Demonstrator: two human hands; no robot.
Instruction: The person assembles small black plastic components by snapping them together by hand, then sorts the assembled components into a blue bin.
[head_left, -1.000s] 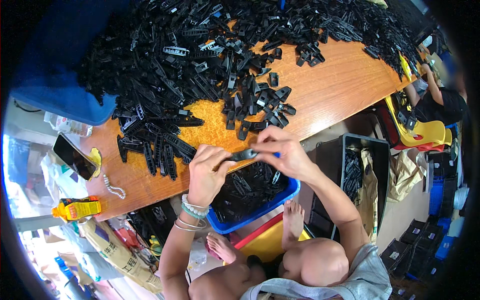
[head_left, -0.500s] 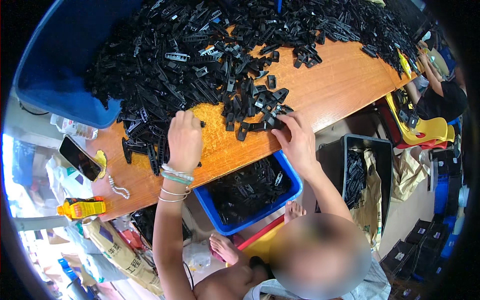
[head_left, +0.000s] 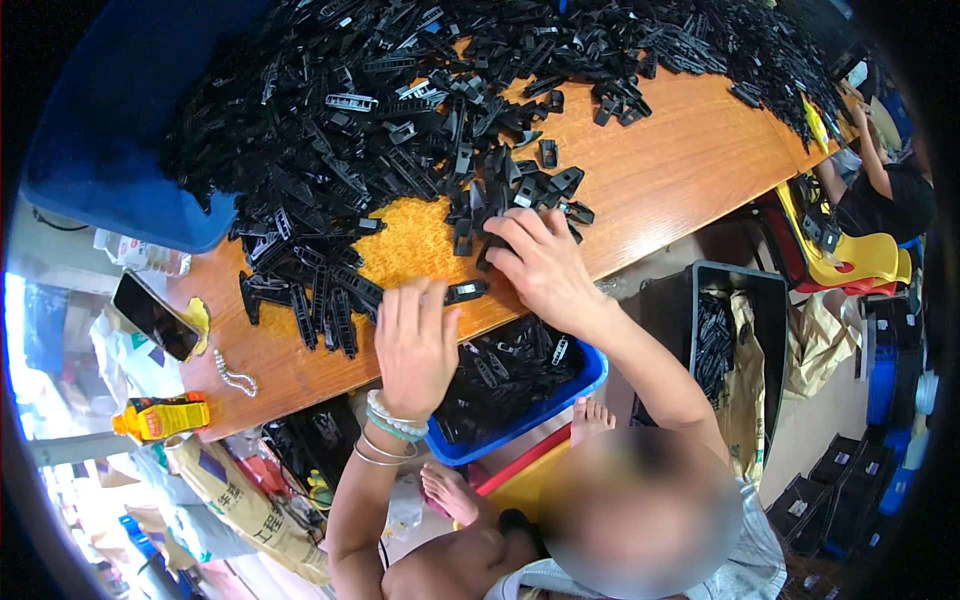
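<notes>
My left hand (head_left: 415, 345) is over the table's near edge with its fingers stretched out and pointing away from me. Beside its index fingertip lies a small black plastic part (head_left: 466, 291) with a light patch; whether the finger touches it I cannot tell. My right hand (head_left: 545, 265) has its thumb and fingers bent around another black plastic part (head_left: 489, 250) at the front of the pile. A large heap of similar black parts (head_left: 340, 150) covers the far and left side of the wooden table (head_left: 660, 170). Below the edge, a blue bin (head_left: 597, 375) holds more parts.
At the left are a big blue tub (head_left: 90, 150), a phone (head_left: 155, 315), a bead string (head_left: 235, 375) and a yellow bottle (head_left: 162, 416). A black crate (head_left: 778, 340) stands at the right, near yellow chairs (head_left: 865, 258). Another person (head_left: 885, 190) sits at the far right.
My left hand has moved right and nearer, from the heap to the table edge. The right hand has shifted left along the front parts. Some parts at the left have slid nearer.
</notes>
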